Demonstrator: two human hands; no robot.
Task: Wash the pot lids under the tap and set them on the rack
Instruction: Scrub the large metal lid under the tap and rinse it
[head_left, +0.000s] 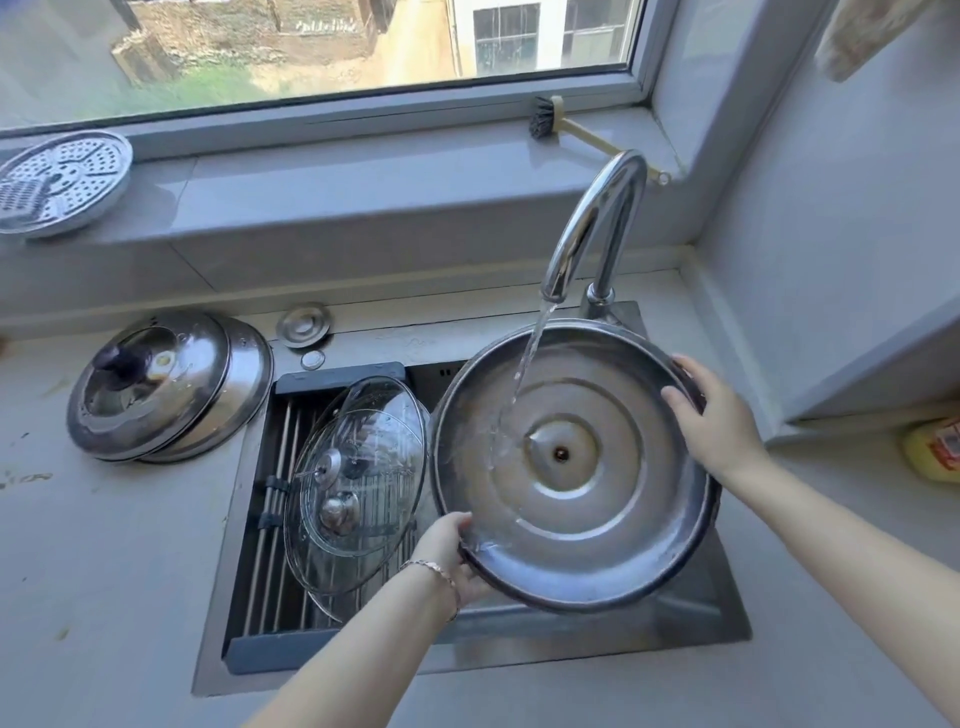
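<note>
one steel lid (597, 499), top hidden, in left hand (452, 551), right hand (711, 415)

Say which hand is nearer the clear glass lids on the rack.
Left. The left hand grips the large steel lid beside the clear glass lids; the right hand holds its opposite rim.

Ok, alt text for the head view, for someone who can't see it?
The left hand at the near rim and right hand at the far rim hold a steel pot lid, underside up, under the running tap. Glass lids lie on the rack to its left; stacked steel lids sit on the counter.
</note>
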